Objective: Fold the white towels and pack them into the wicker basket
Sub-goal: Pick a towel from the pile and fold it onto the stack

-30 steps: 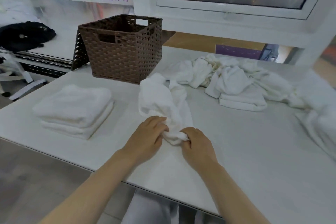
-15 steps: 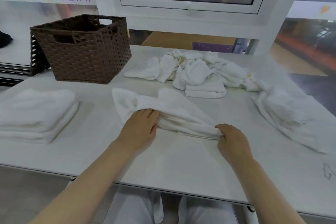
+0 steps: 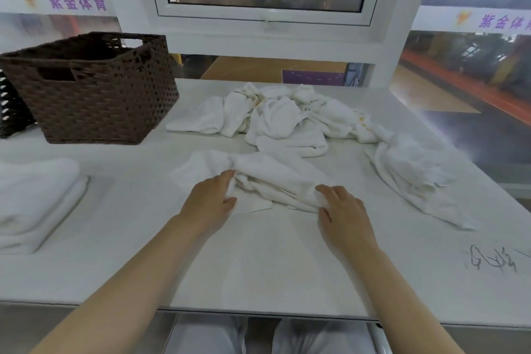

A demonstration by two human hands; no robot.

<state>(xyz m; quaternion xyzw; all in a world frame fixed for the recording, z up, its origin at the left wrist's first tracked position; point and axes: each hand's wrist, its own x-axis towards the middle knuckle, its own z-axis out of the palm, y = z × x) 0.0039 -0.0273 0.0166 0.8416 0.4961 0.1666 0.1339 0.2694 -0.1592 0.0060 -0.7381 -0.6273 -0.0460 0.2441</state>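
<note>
The two hands are drawing apart along the crumpled towel (image 3: 267,181): left hand (image 3: 211,204) pinning one end, right hand (image 3: 343,210) pulling the other end rightward.

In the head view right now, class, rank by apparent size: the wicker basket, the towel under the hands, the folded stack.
1. wicker basket
2. and 3. unsure: the folded stack is cut off at the left edge, and the towel under the hands is bunched; they look alike.
</note>
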